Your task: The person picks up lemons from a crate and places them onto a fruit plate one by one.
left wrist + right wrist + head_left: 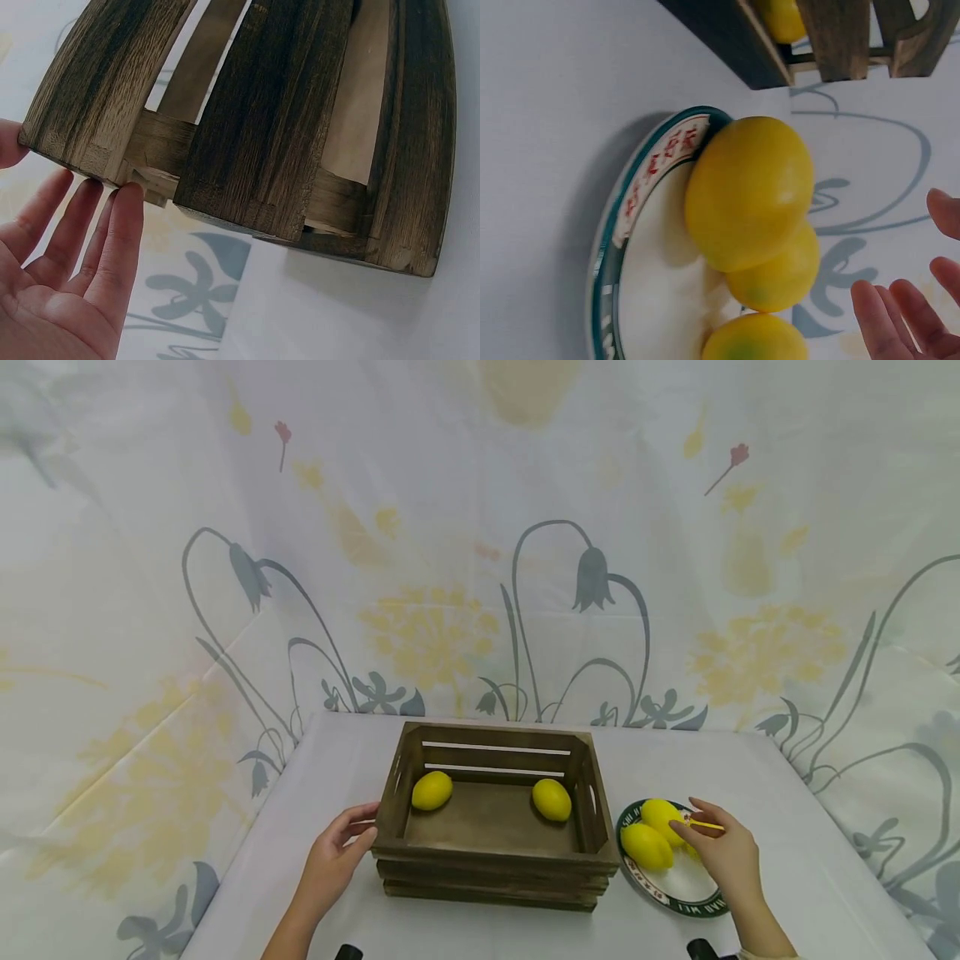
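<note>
My left hand (341,856) is at the left end of a brown wooden crate (491,868). In the left wrist view its fairly straight fingers (124,240) touch the end of a slat, with the thumb at the corner. Inside the crate lie two lemons, one lemon (432,791) at the left and another lemon (552,800) at the right. Over the right side of a plate (693,906) hovers my right hand (727,852), fingers apart and holding nothing. The plate carries lemons (750,195), one of them partly hidden by that hand in the head view.
A white cloth (480,935) covers the table under the crate and plate. Behind it rises a floral-patterned backdrop (450,568). The plate stands close beside the crate's right end. Black wrist-camera parts (701,948) show at the bottom edge.
</note>
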Motion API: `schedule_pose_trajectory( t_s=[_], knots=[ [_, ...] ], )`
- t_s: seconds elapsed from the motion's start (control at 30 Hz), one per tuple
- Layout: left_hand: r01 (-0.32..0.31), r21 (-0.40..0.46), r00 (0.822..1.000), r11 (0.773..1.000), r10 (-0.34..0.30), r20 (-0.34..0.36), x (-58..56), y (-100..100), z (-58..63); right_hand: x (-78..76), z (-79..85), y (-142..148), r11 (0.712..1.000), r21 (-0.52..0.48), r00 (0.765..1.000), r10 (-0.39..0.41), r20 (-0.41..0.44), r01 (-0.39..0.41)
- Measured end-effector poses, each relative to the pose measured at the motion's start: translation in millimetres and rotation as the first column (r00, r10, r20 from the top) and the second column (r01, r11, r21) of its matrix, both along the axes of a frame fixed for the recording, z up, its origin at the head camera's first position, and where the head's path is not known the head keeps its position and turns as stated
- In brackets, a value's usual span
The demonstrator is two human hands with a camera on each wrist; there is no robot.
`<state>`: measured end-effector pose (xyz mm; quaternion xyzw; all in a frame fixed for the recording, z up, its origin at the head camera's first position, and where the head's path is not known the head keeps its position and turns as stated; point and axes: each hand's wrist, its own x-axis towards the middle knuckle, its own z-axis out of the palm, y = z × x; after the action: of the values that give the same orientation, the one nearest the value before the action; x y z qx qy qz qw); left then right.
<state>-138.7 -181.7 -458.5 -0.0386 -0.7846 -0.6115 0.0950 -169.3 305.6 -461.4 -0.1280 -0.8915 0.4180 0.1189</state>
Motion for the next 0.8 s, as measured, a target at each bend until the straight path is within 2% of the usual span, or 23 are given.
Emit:
schedule_pose_trajectory(
  t_s=[0.2,0.3,0.67,0.8],
  knots=[
    [0.003,0.008,1.0,1.0,-0.003,-0.007,0.4,0.1,0.7,-5.7,13.0,0.8,0.994,-0.105,0.997,-0.038,-0.069,0.031],
    [0.005,0.006,1.0,1.0,-0.005,-0.009,0.3,0.3,1.1,-5.2,22.8,-4.3,0.992,-0.121,0.997,-0.027,-0.079,0.018],
    [0.002,0.007,1.0,1.0,-0.002,-0.01,0.2,1.2,0.8,-10.0,57.6,-22.6,0.971,-0.219,0.996,0.086,-0.034,-0.091],
    [-0.001,0.001,1.0,1.0,0.001,-0.023,0.4,1.4,-0.3,-15.0,68.1,-28.3,0.954,-0.264,0.989,0.13,-0.07,-0.144]
  ],
)
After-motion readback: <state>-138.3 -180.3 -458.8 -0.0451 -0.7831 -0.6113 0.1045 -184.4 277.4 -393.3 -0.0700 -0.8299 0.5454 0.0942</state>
